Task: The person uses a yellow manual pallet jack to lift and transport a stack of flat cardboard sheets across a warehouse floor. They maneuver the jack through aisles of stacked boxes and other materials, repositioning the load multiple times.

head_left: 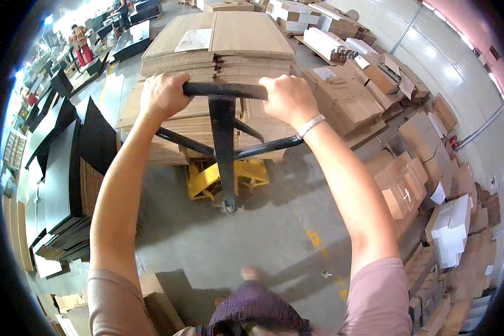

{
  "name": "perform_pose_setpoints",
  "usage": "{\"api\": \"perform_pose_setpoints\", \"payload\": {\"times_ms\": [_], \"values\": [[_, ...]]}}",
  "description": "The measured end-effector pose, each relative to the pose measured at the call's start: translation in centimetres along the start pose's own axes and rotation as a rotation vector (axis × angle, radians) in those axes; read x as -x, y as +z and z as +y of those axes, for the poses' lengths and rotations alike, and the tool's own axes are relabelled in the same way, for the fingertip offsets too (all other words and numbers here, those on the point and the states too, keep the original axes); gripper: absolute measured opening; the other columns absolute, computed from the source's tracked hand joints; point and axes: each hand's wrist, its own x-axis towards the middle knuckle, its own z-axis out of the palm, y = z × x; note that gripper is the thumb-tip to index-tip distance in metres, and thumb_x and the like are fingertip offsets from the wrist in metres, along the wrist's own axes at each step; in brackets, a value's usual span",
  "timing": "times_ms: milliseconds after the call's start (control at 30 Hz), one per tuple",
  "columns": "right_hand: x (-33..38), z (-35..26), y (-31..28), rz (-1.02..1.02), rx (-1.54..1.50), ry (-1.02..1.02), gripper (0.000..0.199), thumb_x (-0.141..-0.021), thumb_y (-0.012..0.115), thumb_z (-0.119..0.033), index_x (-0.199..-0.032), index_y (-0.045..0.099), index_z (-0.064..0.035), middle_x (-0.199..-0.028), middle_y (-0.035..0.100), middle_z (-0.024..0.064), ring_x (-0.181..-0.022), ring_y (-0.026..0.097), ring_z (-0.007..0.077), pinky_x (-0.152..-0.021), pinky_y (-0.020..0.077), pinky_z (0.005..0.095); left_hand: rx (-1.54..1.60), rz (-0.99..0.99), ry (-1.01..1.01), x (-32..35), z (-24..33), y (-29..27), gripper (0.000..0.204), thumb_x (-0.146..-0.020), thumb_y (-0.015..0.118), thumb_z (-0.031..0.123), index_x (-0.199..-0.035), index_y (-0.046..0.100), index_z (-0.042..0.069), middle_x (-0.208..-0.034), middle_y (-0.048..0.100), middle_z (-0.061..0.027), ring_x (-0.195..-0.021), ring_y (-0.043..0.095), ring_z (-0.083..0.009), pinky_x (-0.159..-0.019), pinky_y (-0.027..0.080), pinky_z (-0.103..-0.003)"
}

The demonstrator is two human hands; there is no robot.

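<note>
Both arms reach forward to a black metal handlebar (225,89). My left hand (164,96) is closed around its left end. Around the right end, my right hand (290,99) is closed too, and a pale band (312,126) circles that wrist. A black upright post (223,131) runs down from the bar, with black side braces (269,147) spreading from it. Yellow metal parts (252,172) show low on the floor behind the post. Just beyond the bar rises a tall stack of flat cardboard (246,36), with a pale sheet (194,40) on top.
Black panels (61,173) stand stacked at the left. Cardboard boxes and bundles (341,103) line the right side, beside a pale wall (431,47). Yellow markings (313,238) cross the grey floor (252,235). A person in red trousers (84,51) is far left.
</note>
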Motion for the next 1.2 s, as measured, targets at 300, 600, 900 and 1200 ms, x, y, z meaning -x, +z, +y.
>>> {"api": "perform_pose_setpoints", "payload": {"times_ms": [300,600,900,1200], "values": [[0.5,1.6,0.1,0.059,-0.005,-0.08,0.015,-0.073,0.058,-0.01,-0.082,0.069,-0.0102,-0.077,0.069,0.0176,-0.078,0.069,0.0342,-0.067,0.0553,0.0443,-0.024,0.023,-0.051,1.7,2.1,-1.2,0.021,-0.075,0.072,0.029,-0.081,0.065,0.01,-0.074,0.065,-0.0172,-0.075,0.065,-0.0381,-0.067,0.05,-0.048],[0.4,4.4,0.3,0.054,0.002,-0.185,0.014,-0.073,0.059,-0.012,-0.082,0.07,-0.013,-0.077,0.069,0.0158,-0.076,0.069,0.0323,-0.069,0.0547,0.0439,-0.112,-0.043,-0.215,4.8,7.1,-3.2,0.025,-0.081,0.067,0.033,-0.087,0.064,0.009,-0.076,0.066,-0.0182,-0.075,0.066,-0.0398,-0.068,0.051,-0.05],[1.8,3.8,0.3,0.122,-0.052,-0.147,0.011,-0.07,0.058,-0.009,-0.079,0.063,-0.0116,-0.075,0.067,0.0147,-0.075,0.066,0.035,-0.064,0.052,0.0454,-0.15,-0.096,-0.263,6.3,8.3,-4.6,0.026,-0.08,0.067,0.032,-0.086,0.061,0.008,-0.078,0.067,-0.0164,-0.078,0.067,-0.0367,-0.069,0.051,-0.049],[9.6,1.9,-4.0,0.088,-0.093,-0.089,0.008,-0.07,0.059,-0.01,-0.077,0.062,-0.0122,-0.07,0.064,0.0131,-0.069,0.066,0.0334,-0.058,0.0509,0.0446,-0.034,-0.032,-0.18,12.0,12.5,-7.8,0.018,-0.072,0.065,0.02,-0.082,0.058,0.007,-0.079,0.066,-0.0132,-0.079,0.066,-0.0335,-0.067,0.052,-0.045]]}}
